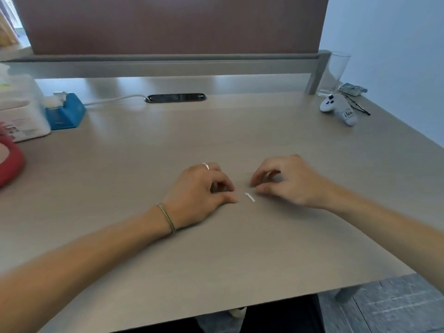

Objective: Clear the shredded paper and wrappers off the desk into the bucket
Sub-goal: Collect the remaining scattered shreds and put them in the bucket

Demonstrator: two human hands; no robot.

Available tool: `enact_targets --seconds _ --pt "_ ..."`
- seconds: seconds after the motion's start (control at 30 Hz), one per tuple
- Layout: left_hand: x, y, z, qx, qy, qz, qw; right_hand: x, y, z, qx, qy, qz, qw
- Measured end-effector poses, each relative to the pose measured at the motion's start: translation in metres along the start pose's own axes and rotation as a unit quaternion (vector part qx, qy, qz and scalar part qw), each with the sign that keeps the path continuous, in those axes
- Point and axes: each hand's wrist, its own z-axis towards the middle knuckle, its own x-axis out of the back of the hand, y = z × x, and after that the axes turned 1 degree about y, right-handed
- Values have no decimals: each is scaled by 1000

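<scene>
White paper, one small shred [249,197], is lying flat on the beige desk [216,248] near the centre of my view, and I am seeing both hands resting close on either side of it. My left hand [200,194] is sitting at the shred's 9 o'clock, fingers curled with thumb and forefinger drawn together; something pale is showing under the fingertips, but I cannot tell whether it is pinching anything. My right hand [286,181] is hovering at the shred's 2 o'clock, fingers bent down with the tips near the thumb, just beside the paper and not visibly touching it. At 9 o'clock on the left edge, a red rim [12,164] is showing, possibly the bucket. At 10 o'clock a blue tape dispenser [66,112] is standing beside a white container [21,109]. At 2 o'clock a white game controller [340,109] is lying near a clear glass [335,73] and a crumpled wrapper [353,88].
</scene>
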Motion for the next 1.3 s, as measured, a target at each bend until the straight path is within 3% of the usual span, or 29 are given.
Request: enact_targets --seconds 0.2,0.5,0.7,0.8,0.93,1.07,1.17,1.3 --pt "-1 -6 -1 -1 28 4 1000 -14 4 -6 44 35 -3 998" --pt "-6 -12 6 -55 -27 109 992 -28 6 -4 74 68 -18 995" --pt "7 -11 9 12 15 -17 1000 -33 4 1 125 50 -110 985" --pt "12 -20 8 -1 8 55 998 -34 6 4 117 30 -97 988" --pt "14 -17 9 -19 -63 193 979 -32 6 7 77 44 -23 996" --pt "10 -7 17 -137 -103 327 929 -29 4 5 59 43 0 997" --pt "7 -10 27 -201 -123 362 902 -29 3 4 49 40 13 998" --pt "5 -14 28 -234 -113 350 900 -29 3 4 46 43 24 998"
